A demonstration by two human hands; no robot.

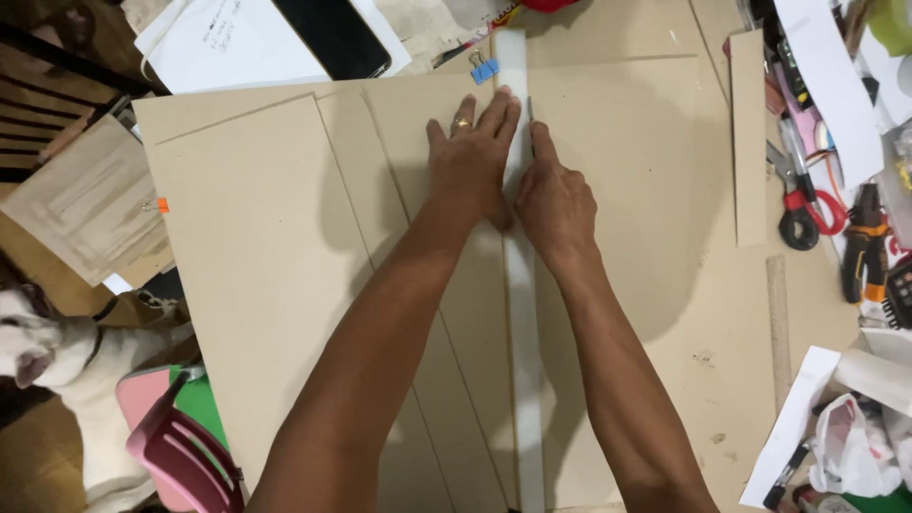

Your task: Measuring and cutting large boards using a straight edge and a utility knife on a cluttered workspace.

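Note:
A long white straightedge [522,361] lies lengthwise on large sheets of brown cardboard [266,247]. My left hand [470,157], with a ring on one finger, presses flat on the straightedge and the cardboard left of it. My right hand [554,199] is closed around a thin dark cutting tool [531,119], whose tip rests against the straightedge's right edge near its far end. A blue binder clip [484,68] sits by the top of the straightedge.
A narrow cardboard strip [748,133] lies to the right. Scissors with red and black handles [803,204], pliers [864,247], pens and paper clutter the right side. White papers and a black tablet [332,33] lie at the top. A white dog [57,361] and a pink stool [176,442] are lower left.

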